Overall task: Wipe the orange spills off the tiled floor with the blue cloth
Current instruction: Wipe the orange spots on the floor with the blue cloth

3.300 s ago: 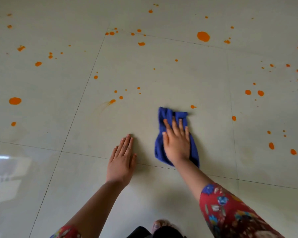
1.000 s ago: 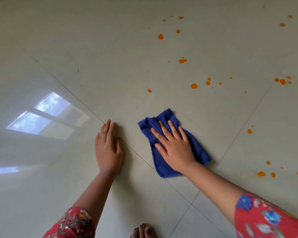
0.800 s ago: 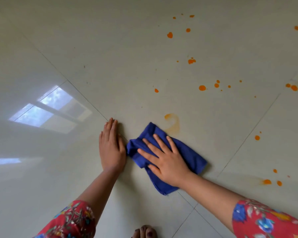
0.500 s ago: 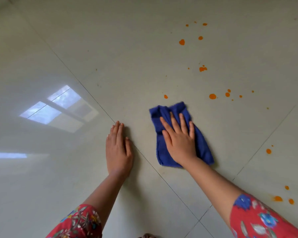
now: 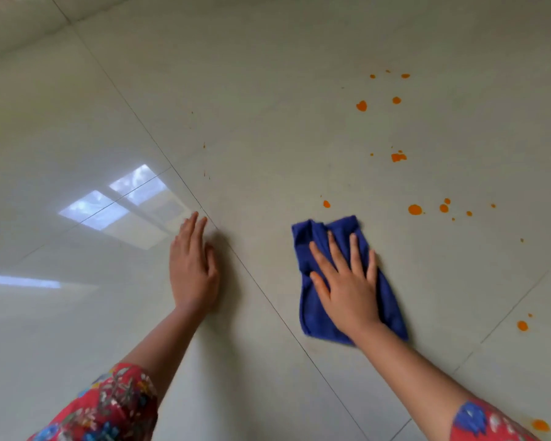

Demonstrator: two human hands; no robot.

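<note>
The crumpled blue cloth (image 5: 315,237) lies on the pale tiled floor (image 5: 268,90). My right hand (image 5: 347,281) presses flat on it, fingers spread. My left hand (image 5: 193,268) rests flat on the floor to the left of the cloth, fingers together, holding nothing. A small orange drop (image 5: 326,204) sits just beyond the cloth's far edge. More orange spots (image 5: 414,209) lie to the far right, and others (image 5: 361,106) farther away. A few drops (image 5: 522,326) remain at the right and lower right.
Grout lines (image 5: 268,300) cross the floor diagonally between my hands. A bright window reflection (image 5: 115,205) shines on the tile at the left. Red flowered sleeves (image 5: 109,409) cover both forearms at the bottom.
The right hand swept the cloth left toward the left hand, exposing an orange smear, then pushed it back out over it. The view has shifted slightly; the left hand stays planted.
</note>
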